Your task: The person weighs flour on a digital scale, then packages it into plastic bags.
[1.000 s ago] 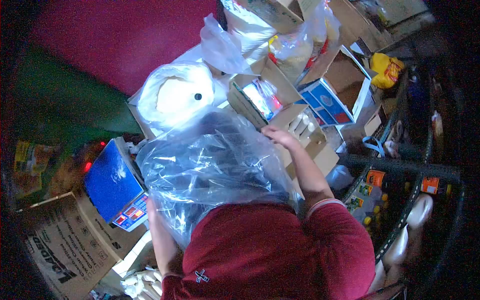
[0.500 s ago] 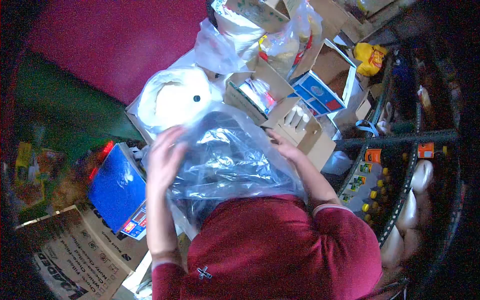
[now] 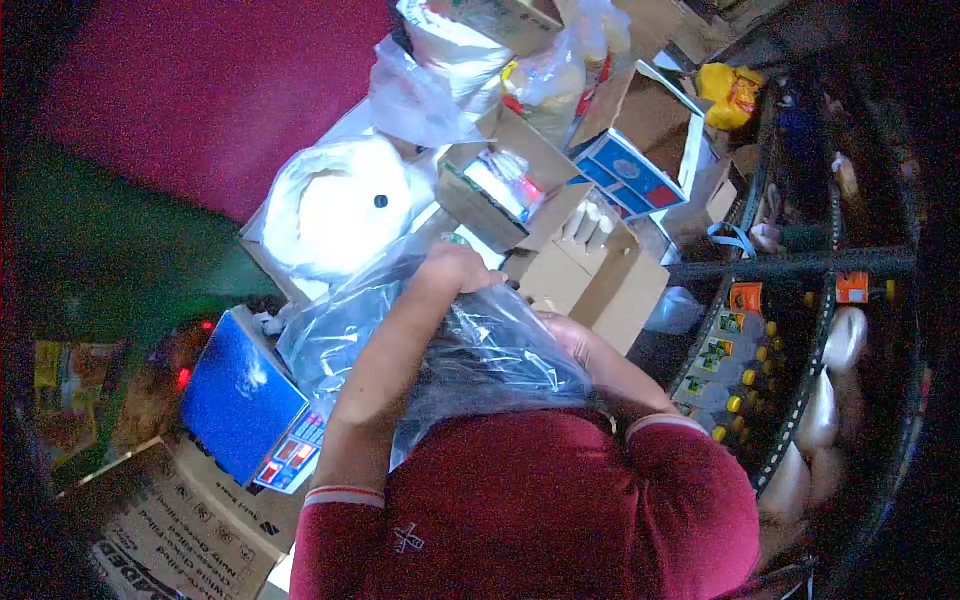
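A large, clear plastic bag (image 3: pixel 440 350) spreads in front of my chest, wrinkled and shiny. My left hand (image 3: pixel 458 270) has crossed over to the bag's far edge, its fingers closed on the plastic there. On the right side, my right hand (image 3: pixel 568 338) grips the bag's edge, with its fingertips partly hidden. Just beyond the hands stands an open cardboard box (image 3: pixel 620 290) with several white cylindrical items (image 3: pixel 590 222) inside. An open white sack (image 3: pixel 300 215) with glaring white contents lies beyond the bag, and a small black round object (image 3: pixel 380 201) rests on it.
A blue box-like device (image 3: pixel 240 390) with a red-lit display panel stands at left, above a printed carton (image 3: pixel 180 530). More boxes, including a blue-and-white box (image 3: pixel 630 175), crowd the far side. Dark shelves at right hold yellow-capped bottles (image 3: pixel 735 404) and packets.
My left hand has swung from the bag's left side rightward to its far edge. The right hand has moved slightly down and closer to it, and the bag looks flatter.
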`<state>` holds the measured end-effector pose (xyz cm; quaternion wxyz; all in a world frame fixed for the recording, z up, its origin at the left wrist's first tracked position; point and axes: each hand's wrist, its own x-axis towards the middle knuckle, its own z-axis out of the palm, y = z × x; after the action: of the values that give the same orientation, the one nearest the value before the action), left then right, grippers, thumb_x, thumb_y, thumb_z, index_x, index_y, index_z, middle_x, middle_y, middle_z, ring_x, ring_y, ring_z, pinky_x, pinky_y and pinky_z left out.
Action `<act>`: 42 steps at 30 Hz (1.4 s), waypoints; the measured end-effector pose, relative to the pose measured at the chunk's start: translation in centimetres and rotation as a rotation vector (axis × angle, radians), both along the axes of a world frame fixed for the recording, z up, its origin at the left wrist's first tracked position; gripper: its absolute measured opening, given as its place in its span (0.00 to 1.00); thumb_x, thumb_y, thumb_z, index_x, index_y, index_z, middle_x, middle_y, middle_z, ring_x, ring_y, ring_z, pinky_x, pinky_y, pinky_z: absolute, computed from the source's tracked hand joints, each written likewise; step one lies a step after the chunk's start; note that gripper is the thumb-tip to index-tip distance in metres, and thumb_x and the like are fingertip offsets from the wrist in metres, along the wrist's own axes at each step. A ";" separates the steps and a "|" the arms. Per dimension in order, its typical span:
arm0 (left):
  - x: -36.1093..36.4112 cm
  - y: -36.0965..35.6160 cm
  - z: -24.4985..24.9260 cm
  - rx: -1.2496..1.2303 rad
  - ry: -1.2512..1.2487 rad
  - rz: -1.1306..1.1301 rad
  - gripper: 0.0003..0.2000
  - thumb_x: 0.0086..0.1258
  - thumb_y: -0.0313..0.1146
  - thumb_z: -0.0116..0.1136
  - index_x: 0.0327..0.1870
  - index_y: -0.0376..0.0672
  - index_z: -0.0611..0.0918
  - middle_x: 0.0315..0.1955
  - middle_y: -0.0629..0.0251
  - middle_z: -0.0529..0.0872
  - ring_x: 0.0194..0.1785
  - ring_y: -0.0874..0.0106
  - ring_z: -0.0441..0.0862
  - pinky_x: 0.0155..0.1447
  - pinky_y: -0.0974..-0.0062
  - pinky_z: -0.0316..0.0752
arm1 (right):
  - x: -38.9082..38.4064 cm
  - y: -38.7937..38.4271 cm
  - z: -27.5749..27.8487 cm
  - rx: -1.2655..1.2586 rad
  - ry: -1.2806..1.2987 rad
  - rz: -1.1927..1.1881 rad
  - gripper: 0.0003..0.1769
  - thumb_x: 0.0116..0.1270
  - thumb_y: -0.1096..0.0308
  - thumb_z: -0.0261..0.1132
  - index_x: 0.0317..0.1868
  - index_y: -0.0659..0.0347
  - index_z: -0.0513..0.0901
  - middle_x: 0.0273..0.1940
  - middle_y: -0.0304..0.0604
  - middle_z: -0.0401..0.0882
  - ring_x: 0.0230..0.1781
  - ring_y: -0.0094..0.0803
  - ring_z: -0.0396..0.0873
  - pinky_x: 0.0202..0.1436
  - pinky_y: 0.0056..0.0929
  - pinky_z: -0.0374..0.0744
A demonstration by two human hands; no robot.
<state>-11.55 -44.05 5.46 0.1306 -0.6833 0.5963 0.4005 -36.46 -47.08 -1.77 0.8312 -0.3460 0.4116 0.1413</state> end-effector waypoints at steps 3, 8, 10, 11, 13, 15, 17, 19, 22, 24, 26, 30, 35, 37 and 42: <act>-0.3 -0.9 -0.3 -0.001 0.036 -0.034 0.34 0.63 0.64 0.41 0.52 0.41 0.80 0.56 0.54 0.77 0.63 0.61 0.70 0.66 0.63 0.58 | -0.2 -1.5 1.1 -0.766 0.025 0.474 0.17 0.60 0.61 0.63 0.46 0.63 0.81 0.39 0.43 0.82 0.41 0.33 0.78 0.45 0.33 0.76; -0.6 -1.4 1.1 -0.108 0.023 -0.059 0.36 0.62 0.65 0.41 0.48 0.36 0.81 0.52 0.48 0.78 0.59 0.55 0.73 0.65 0.56 0.57 | 0.9 -4.8 -3.5 -0.905 0.007 0.438 0.22 0.56 0.58 0.65 0.50 0.60 0.79 0.44 0.53 0.80 0.45 0.37 0.79 0.49 0.33 0.75; -1.1 -1.5 1.7 -0.126 0.019 -0.058 0.35 0.62 0.65 0.42 0.46 0.36 0.82 0.51 0.48 0.79 0.58 0.54 0.73 0.65 0.56 0.57 | 2.0 -4.9 -6.2 -0.800 -0.038 0.455 0.22 0.60 0.60 0.63 0.53 0.60 0.77 0.45 0.49 0.80 0.44 0.34 0.78 0.49 0.32 0.75; -1.2 -1.6 1.7 -0.130 0.024 -0.055 0.35 0.62 0.65 0.42 0.45 0.36 0.82 0.51 0.48 0.79 0.58 0.54 0.73 0.65 0.56 0.58 | 2.6 -4.9 -7.7 -0.770 -0.054 0.509 0.21 0.62 0.62 0.63 0.54 0.61 0.76 0.45 0.44 0.79 0.43 0.31 0.77 0.49 0.30 0.75; -1.6 -1.7 2.8 -0.106 0.022 -0.057 0.34 0.62 0.63 0.43 0.47 0.36 0.82 0.51 0.49 0.79 0.59 0.56 0.73 0.66 0.57 0.56 | 3.6 -3.8 -7.3 -0.469 -0.087 0.396 0.20 0.65 0.64 0.61 0.55 0.62 0.75 0.46 0.38 0.78 0.43 0.27 0.75 0.49 0.28 0.75; -2.1 -1.9 3.8 -0.054 0.004 -0.069 0.32 0.62 0.61 0.45 0.50 0.38 0.80 0.53 0.52 0.79 0.61 0.60 0.72 0.68 0.59 0.52 | 3.3 -2.1 -6.0 0.067 -0.116 0.054 0.18 0.67 0.64 0.59 0.55 0.62 0.75 0.47 0.38 0.78 0.45 0.27 0.74 0.50 0.28 0.74; -2.5 -1.9 2.9 -0.064 0.003 -0.086 0.32 0.61 0.60 0.46 0.49 0.38 0.81 0.51 0.52 0.79 0.60 0.61 0.73 0.67 0.61 0.54 | 3.3 -2.4 -5.6 -0.021 -0.054 0.189 0.18 0.67 0.62 0.59 0.54 0.61 0.75 0.47 0.36 0.78 0.43 0.26 0.75 0.50 0.29 0.74; -2.7 -1.7 1.6 -0.062 0.008 -0.093 0.31 0.60 0.60 0.47 0.48 0.38 0.81 0.50 0.52 0.80 0.59 0.61 0.74 0.66 0.63 0.56 | 2.3 -2.3 -7.6 -0.076 -0.027 0.190 0.15 0.65 0.62 0.59 0.49 0.61 0.78 0.44 0.37 0.79 0.41 0.27 0.76 0.47 0.29 0.75; -2.4 -2.0 -0.2 -0.060 0.004 -0.088 0.30 0.59 0.59 0.48 0.47 0.39 0.82 0.48 0.52 0.81 0.57 0.61 0.76 0.64 0.65 0.60 | 0.8 -2.7 -10.4 -0.490 -0.036 0.193 0.11 0.59 0.64 0.61 0.38 0.61 0.82 0.39 0.42 0.81 0.36 0.32 0.78 0.43 0.31 0.76; -2.4 -2.6 -1.2 -0.064 0.000 -0.061 0.30 0.58 0.59 0.48 0.47 0.39 0.82 0.48 0.52 0.82 0.56 0.61 0.77 0.63 0.65 0.62 | 1.2 -3.3 -4.3 -1.241 -0.021 0.499 0.09 0.58 0.65 0.61 0.36 0.60 0.82 0.38 0.46 0.81 0.37 0.39 0.79 0.43 0.34 0.76; -2.3 -3.6 -2.8 -0.091 0.023 -0.070 0.31 0.58 0.59 0.48 0.48 0.39 0.81 0.46 0.51 0.82 0.55 0.60 0.77 0.61 0.64 0.64 | 0.9 -5.2 -2.3 -1.343 0.005 0.470 0.10 0.57 0.65 0.62 0.37 0.60 0.82 0.36 0.50 0.81 0.37 0.44 0.79 0.43 0.37 0.76; -1.5 -5.9 -2.0 -0.327 0.176 0.066 0.29 0.61 0.54 0.52 0.54 0.37 0.78 0.46 0.54 0.83 0.52 0.63 0.80 0.57 0.66 0.69 | 1.0 -12.3 -2.4 -1.305 0.084 0.338 0.11 0.59 0.64 0.63 0.39 0.60 0.82 0.36 0.50 0.81 0.39 0.41 0.80 0.43 0.35 0.76; 5.5 -5.5 2.0 -0.541 0.894 0.573 0.18 0.71 0.36 0.46 0.58 0.38 0.73 0.51 0.61 0.79 0.52 0.70 0.77 0.61 0.74 0.65 | 6.2 -19.4 -2.7 -1.305 -0.004 0.045 0.13 0.61 0.61 0.62 0.42 0.59 0.82 0.35 0.49 0.82 0.37 0.40 0.81 0.43 0.34 0.76; 9.7 -4.0 5.0 -0.558 0.818 0.740 0.20 0.70 0.39 0.46 0.57 0.35 0.73 0.51 0.59 0.79 0.52 0.69 0.77 0.61 0.73 0.65 | 8.2 -22.3 -7.5 -1.271 0.034 0.118 0.13 0.60 0.61 0.61 0.42 0.57 0.82 0.36 0.49 0.82 0.38 0.39 0.81 0.44 0.33 0.76; 17.2 2.9 4.2 -0.611 0.643 1.166 0.24 0.67 0.42 0.51 0.57 0.32 0.73 0.48 0.56 0.80 0.50 0.67 0.77 0.60 0.70 0.66 | 13.6 -24.6 -19.3 -1.240 0.291 0.479 0.12 0.59 0.62 0.61 0.39 0.59 0.83 0.37 0.49 0.82 0.38 0.39 0.81 0.43 0.34 0.77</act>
<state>5.67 -41.15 9.62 -0.4815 -0.7443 0.2299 0.4017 -22.88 -71.71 -21.04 0.3610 -0.8176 0.4363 0.1047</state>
